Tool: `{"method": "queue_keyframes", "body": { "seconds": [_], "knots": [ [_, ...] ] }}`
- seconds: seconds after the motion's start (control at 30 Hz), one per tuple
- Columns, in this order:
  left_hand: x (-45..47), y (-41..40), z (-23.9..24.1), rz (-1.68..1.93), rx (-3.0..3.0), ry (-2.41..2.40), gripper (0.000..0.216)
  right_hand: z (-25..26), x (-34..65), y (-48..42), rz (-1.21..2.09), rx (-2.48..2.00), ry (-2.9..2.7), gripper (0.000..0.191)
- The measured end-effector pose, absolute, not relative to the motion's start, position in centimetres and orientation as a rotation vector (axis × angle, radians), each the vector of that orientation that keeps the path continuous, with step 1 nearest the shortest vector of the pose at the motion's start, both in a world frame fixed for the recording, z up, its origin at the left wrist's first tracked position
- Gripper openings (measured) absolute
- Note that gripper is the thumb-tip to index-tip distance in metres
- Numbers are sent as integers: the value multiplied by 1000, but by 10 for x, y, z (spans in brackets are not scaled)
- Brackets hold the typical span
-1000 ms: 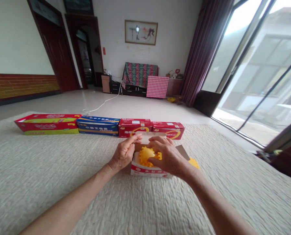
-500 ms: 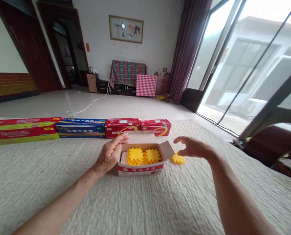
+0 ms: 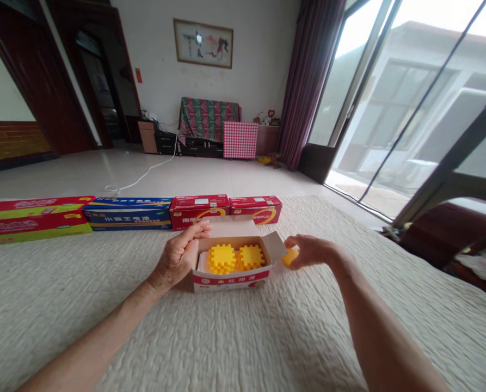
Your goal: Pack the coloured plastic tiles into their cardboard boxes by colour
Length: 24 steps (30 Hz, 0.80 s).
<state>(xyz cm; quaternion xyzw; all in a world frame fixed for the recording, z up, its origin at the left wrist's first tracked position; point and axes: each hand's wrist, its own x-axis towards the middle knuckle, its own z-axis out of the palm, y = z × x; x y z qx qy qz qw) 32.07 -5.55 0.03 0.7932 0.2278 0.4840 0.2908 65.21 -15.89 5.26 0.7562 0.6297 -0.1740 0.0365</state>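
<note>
An open red-and-white cardboard box [image 3: 231, 281] stands in front of me, its lid raised at the back and a side flap folded out to the right. Inside it, yellow toothed plastic building pieces [image 3: 222, 256] lie in two stacks. My left hand [image 3: 178, 255] grips the box's left side, with the thumb bent and the fingers over the edge. To the right of the flap, my right hand [image 3: 313, 250] closes its thumb and fingers around another yellow toothed piece [image 3: 288, 259] at the bedding. The hand covers part of that piece.
Behind the open box runs a row of closed boxes: a long red-and-green one [image 3: 34, 220], a blue one [image 3: 130, 213] and two red ones [image 3: 200, 209]. All rest on a quilted cream cover [image 3: 226, 343]. A dark red piece of furniture [image 3: 447, 231] stands at the right.
My right hand has come down and left onto the loose yellow piece, its fingers closing around it. My left hand stays on the box. The whole view has shifted slightly.
</note>
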Motion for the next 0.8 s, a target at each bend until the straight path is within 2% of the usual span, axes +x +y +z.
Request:
{"method": "queue_keyframes", "body": {
  "seconds": [0.1, 0.2, 0.33, 0.4, 0.53, 0.8],
  "knots": [
    [321, -55, 0, 1296, 2108, 592, 44, 62, 661, -162, -454, 2417, 1951, 55],
    [321, -55, -1, 1300, 2102, 579, 45, 78, 666, -167, -143, 2639, 2042, 51],
    [321, -54, -1, 1307, 2104, 584, 44, 99, 633, -172, 200, 2629, 2568, 50],
    [322, -54, -1, 1311, 2106, 583, 45, 105, 604, -174, 130, 2434, 2787, 45],
    [322, -54, -2, 1303, 2110, 588, 45, 101, 558, -172, 68, 2260, 2866, 47],
    [322, -53, -2, 1304, 2109, 598, 46, 82, 554, -162, -6, 2144, 2745, 49]
  ]
}}
